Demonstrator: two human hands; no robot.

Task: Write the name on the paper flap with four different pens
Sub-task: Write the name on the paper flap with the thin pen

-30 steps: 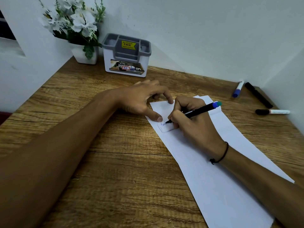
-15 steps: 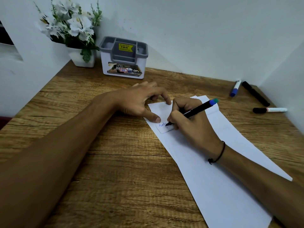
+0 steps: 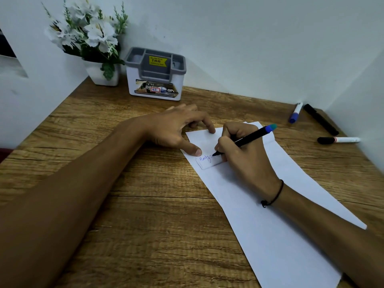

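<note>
Far left, flowers [image 3: 91, 36] and an organiser box [image 3: 155, 75] sit against the wall. My left hand [image 3: 176, 129] lies flat, thumb and forefinger pinning the paper flap [image 3: 205, 150] at mid-desk. Blue letters run along its near edge. My right hand [image 3: 245, 154] grips the pen [image 3: 247, 139], tip on the flap. I'd say keep the pressure light and the flap pinned. Far right, 3 markers [image 3: 320, 119] wait.

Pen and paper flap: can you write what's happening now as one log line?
step: writing name | right hand: holding black pen, tip on paper flap | left hand: pinning flap | ink: blue | three other pens: on table
</note>
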